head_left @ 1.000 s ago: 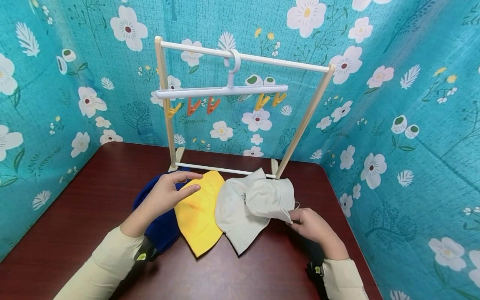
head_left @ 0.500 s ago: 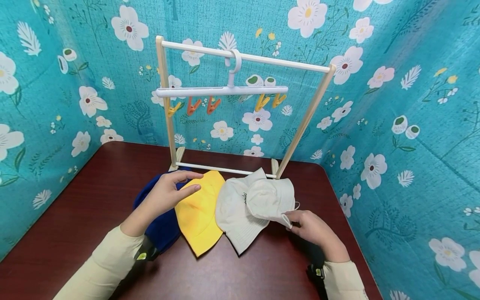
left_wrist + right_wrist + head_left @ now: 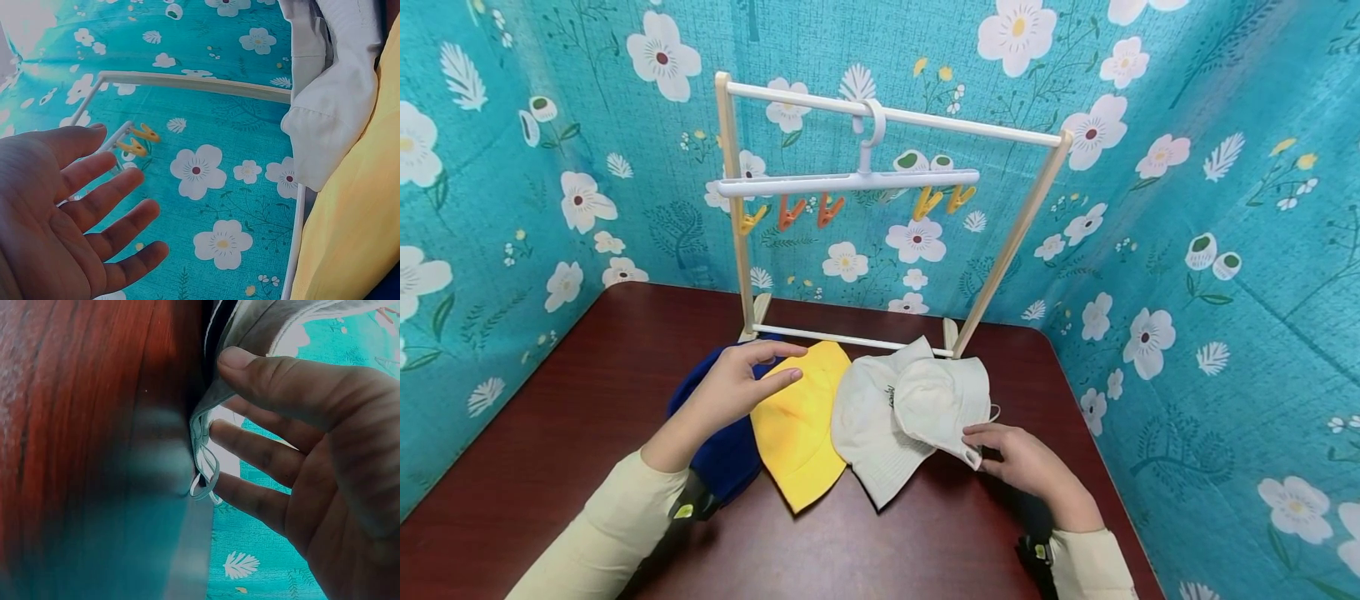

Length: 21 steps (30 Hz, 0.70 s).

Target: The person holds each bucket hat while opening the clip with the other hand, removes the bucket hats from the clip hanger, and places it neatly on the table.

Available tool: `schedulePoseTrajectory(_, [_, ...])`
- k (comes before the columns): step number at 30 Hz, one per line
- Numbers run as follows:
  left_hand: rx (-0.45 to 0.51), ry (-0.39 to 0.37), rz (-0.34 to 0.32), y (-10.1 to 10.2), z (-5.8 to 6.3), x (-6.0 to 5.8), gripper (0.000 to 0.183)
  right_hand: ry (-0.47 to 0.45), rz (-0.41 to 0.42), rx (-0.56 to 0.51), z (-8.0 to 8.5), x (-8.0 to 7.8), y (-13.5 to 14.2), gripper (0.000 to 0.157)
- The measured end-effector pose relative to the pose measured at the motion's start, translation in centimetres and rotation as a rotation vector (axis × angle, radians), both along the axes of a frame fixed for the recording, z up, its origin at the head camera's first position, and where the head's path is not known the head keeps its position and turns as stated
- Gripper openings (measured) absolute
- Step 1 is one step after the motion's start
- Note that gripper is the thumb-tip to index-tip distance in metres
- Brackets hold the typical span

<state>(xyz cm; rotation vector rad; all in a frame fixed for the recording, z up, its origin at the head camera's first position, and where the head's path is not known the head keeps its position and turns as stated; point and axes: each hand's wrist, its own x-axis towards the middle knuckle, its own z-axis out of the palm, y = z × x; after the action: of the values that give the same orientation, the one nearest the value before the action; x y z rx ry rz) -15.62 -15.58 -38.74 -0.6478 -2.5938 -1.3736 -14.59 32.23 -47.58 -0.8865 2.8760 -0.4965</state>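
Note:
My right hand (image 3: pixel 1026 458) is at the front right brim of a small cream bucket hat (image 3: pixel 936 400) with a thin cord. Its fingertips touch the brim, its fingers loosely spread; in the right wrist view, the brim edge (image 3: pixel 215 397) runs between thumb and fingers. That hat overlaps a pale grey bucket hat (image 3: pixel 880 442) with dark lettering. To the left lies a yellow bucket hat (image 3: pixel 805 433), partly over a dark blue hat (image 3: pixel 730 458). My left hand (image 3: pixel 730 383) hovers above the blue and yellow hats, fingers extended and holding nothing.
Behind the hats stands a wooden rack (image 3: pixel 1011 242) with white bars. From its top bar hangs a white hanger (image 3: pixel 850 182) with orange clips (image 3: pixel 827 211) and yellow clips (image 3: pixel 927 202). A dark red table (image 3: pixel 925 546) lies below; a teal floral cloth (image 3: pixel 662 150) surrounds it.
The raised front brim of the cream hat has come down toward the table. My right hand's fingers have loosened and spread on it. The left hand keeps its place.

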Motion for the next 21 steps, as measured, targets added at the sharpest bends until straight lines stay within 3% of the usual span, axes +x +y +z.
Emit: schedulePoseTrajectory(21, [0.0, -0.009, -0.001, -0.2, 0.1, 0.0, 0.036, -0.069, 0.009, 0.057, 1.4, -0.1, 0.0, 0.039])
